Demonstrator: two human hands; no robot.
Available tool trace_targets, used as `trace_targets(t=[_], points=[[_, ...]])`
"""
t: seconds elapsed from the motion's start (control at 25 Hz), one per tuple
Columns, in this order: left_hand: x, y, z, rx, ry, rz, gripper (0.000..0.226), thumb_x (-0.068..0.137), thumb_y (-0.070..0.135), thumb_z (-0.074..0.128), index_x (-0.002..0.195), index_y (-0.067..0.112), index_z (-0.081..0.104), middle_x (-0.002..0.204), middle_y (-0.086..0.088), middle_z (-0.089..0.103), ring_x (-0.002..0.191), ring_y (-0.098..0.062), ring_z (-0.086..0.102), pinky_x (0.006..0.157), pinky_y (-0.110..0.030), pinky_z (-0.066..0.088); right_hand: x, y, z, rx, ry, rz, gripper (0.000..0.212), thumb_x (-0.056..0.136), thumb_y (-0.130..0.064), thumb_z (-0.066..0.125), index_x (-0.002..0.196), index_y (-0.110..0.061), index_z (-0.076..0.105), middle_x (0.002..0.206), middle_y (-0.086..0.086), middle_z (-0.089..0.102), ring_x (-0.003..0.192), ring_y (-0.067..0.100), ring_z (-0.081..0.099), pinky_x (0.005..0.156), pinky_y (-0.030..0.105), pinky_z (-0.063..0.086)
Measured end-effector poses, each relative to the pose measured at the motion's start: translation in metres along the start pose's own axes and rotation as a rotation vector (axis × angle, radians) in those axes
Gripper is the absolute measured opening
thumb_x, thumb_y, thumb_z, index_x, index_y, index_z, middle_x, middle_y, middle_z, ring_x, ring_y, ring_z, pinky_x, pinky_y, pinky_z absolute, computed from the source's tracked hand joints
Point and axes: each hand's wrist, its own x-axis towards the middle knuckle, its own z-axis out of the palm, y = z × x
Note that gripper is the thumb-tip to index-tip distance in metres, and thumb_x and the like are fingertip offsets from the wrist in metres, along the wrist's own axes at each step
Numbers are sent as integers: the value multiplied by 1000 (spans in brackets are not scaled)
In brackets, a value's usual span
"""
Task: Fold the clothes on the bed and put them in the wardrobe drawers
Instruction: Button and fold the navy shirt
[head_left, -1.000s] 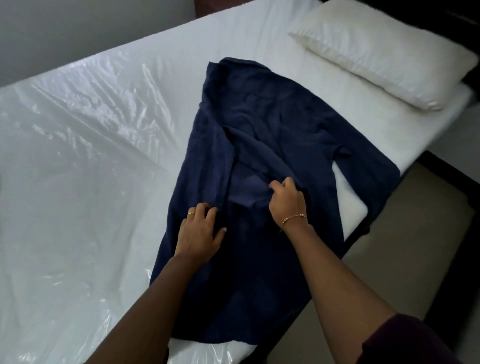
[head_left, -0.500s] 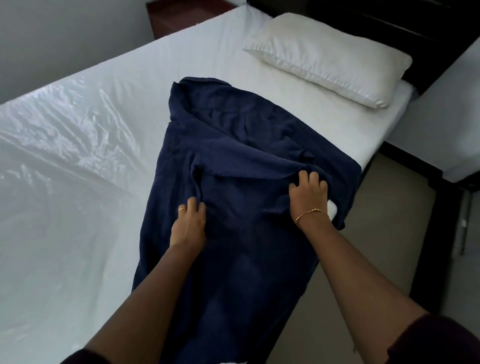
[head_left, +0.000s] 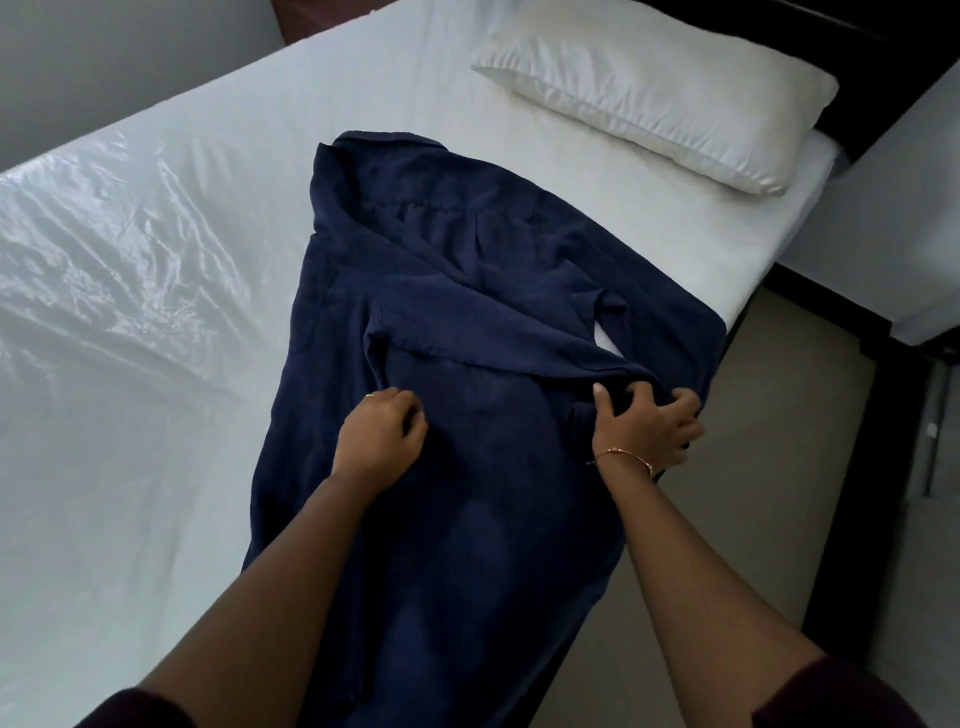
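Observation:
A navy blue shirt (head_left: 457, 291) lies lengthwise on the white bed (head_left: 218, 171), collar toward the far side, its lower part reaching the near edge. One sleeve is folded across the body toward the right. My left hand (head_left: 382, 434) rests on the shirt's middle with fingers curled under, and whether it pinches cloth is hidden. My right hand (head_left: 647, 423) lies at the shirt's right edge, fingers curled over the end of the folded sleeve, holding it. No wardrobe is in view.
A white pillow (head_left: 660, 88) lies at the head of the bed, far right. Shiny plastic sheeting (head_left: 104, 249) covers the bed's left part. To the right, bare floor (head_left: 769, 467) separates this bed from a second white bed (head_left: 893, 208) with a dark frame.
The sleeve has been drawn across the shirt from the middle to its right edge by my right hand. My left hand shifted slightly and curled its fingers.

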Motion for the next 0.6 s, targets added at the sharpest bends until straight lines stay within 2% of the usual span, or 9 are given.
trace_targets(t=[0.08,0.12,0.16,0.2,0.24,0.28,0.36,0.48,0.6], points=[[9,14,8,-110,-21,-61,14,89,13,54,87,6,66,83,-4,67,76,-20,60,69,-34,49,2,-4,-2,148,-34,90,65,80,-21,71,136,-23,39,149,15,16,124,38,32,94,48,39],[14,25,14,-192,-43,-106,14,90,12,54,88,7,66,81,-3,67,74,-19,61,70,-34,51,6,-5,-5,235,-85,170,75,80,-10,69,142,-23,29,149,17,20,125,38,34,96,46,38],[19,37,22,-319,-76,-177,14,91,12,54,89,6,67,79,-3,68,72,-17,62,70,-33,52,10,-5,-7,292,-129,221,77,81,-3,65,144,-21,25,146,18,29,124,38,38,97,45,38],[23,51,29,-492,-118,-275,16,92,13,53,90,5,66,78,-4,67,69,-16,62,67,-30,53,13,-4,-8,290,-126,206,71,81,1,61,142,-20,30,138,18,42,120,37,42,95,44,39],[26,66,36,-693,-170,-390,18,94,16,53,92,3,65,82,-7,67,69,-16,61,65,-27,53,14,-3,-11,234,-28,87,62,79,4,58,135,-18,43,126,16,54,113,36,47,88,44,42],[28,81,40,-883,-235,-511,21,95,22,52,95,4,62,89,-11,67,74,-17,62,66,-25,53,14,2,-12,163,151,-131,55,72,8,58,121,-16,57,109,14,62,101,35,51,77,43,45],[32,106,46,-1160,-374,-695,33,94,40,51,106,10,54,105,-12,63,92,-22,62,76,-27,52,15,16,-10,86,407,-463,50,55,9,57,97,-16,67,83,10,61,80,27,45,60,32,38],[36,130,58,-1459,-489,-781,48,88,55,49,111,14,54,114,-9,62,104,-23,60,85,-32,50,1,36,-11,56,470,-635,45,57,1,48,95,-22,55,76,6,53,73,22,35,57,31,31],[28,154,66,-1642,-551,-794,53,89,51,50,118,7,61,113,-13,66,101,-23,63,82,-32,52,-2,69,-9,20,452,-785,32,67,0,41,90,-21,47,68,8,51,67,22,34,51,30,33]])
